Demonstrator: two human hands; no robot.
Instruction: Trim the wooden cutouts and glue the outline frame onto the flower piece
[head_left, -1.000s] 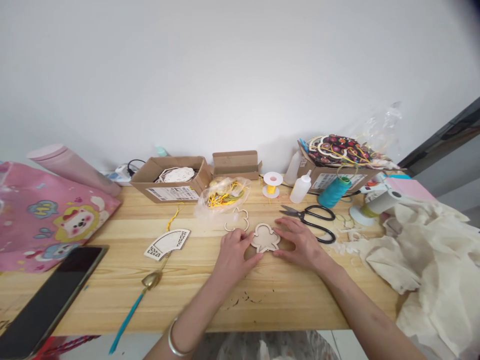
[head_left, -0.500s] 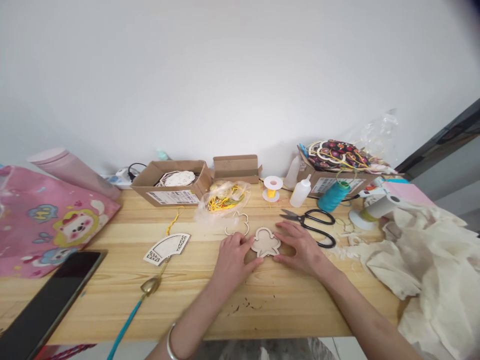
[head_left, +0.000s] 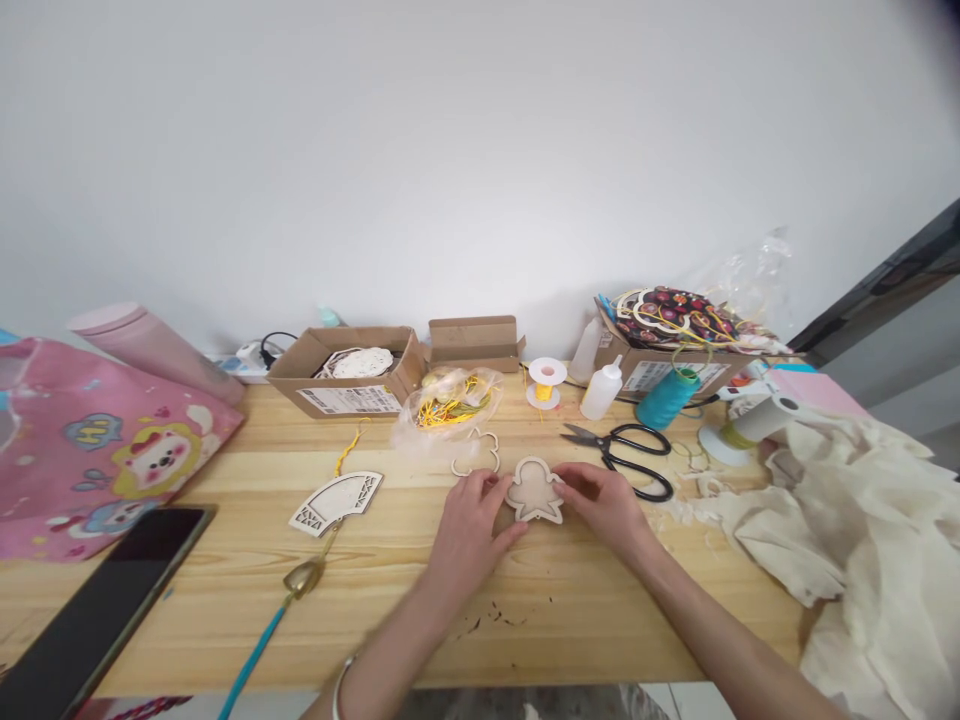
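Note:
A small flower-shaped wooden piece (head_left: 535, 484) with a raised rim lies on the table between my two hands. My left hand (head_left: 471, 522) grips its left edge, the index finger at the side and the thumb by the lower edge. At the right edge, my right hand (head_left: 609, 508) pinches the piece with thumb and fingers drawn together. Just behind my left hand rests a thin wooden outline (head_left: 496, 453), partly hidden by the fingers. Black-handled scissors (head_left: 637, 480) lie beyond my right hand, blades pointing left.
A fan-shaped wooden ornament (head_left: 337, 502) with a teal-handled tool lies left. Behind stand a cardboard box (head_left: 397, 372), a bag of yellow cords (head_left: 454, 405), a spool (head_left: 545, 384), a glue bottle (head_left: 602, 390) and teal thread (head_left: 667, 398). Cream cloth (head_left: 877, 540) covers the right side.
My right hand's fingers have drawn in from a wide spread to a pinch at the piece's right edge. The wooden piece has turned slightly. The camera view has shifted a little.

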